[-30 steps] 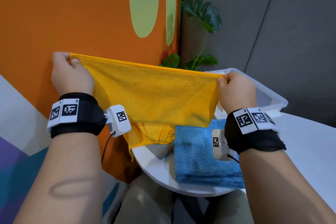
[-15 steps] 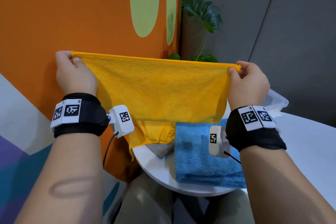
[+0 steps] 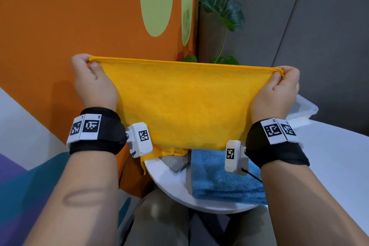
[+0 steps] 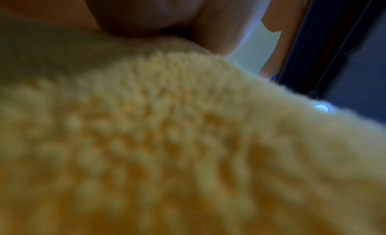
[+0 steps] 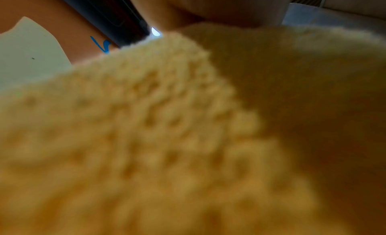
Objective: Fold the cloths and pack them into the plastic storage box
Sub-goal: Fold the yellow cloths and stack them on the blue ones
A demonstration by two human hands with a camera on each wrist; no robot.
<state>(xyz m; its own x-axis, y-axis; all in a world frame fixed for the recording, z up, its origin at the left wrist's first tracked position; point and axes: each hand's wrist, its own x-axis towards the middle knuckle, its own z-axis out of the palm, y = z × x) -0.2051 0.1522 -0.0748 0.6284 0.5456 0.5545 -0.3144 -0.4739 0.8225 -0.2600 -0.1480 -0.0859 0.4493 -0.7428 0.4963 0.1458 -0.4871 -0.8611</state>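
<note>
The left hand (image 3: 93,84) pinches the yellow cloth's (image 3: 185,104) top left corner, thumb in front. The cloth hangs stretched in the air above the worktop (image 3: 171,183), over a blue cloth (image 3: 217,179) lying there. The right hand (image 3: 277,92) pinches the top right corner. The box (image 3: 307,109) sits behind it.

1. The held cloth (image 3: 183,104) hangs stretched between the left hand (image 3: 93,84) and the right hand (image 3: 277,94), above the table (image 3: 171,181).
2. A folded cloth (image 3: 219,179) lies on the table, below the held cloth.
3. The box (image 3: 305,108) sits on the table behind the right hand.
4. A plant (image 3: 223,16) stands behind the held cloth.
</note>
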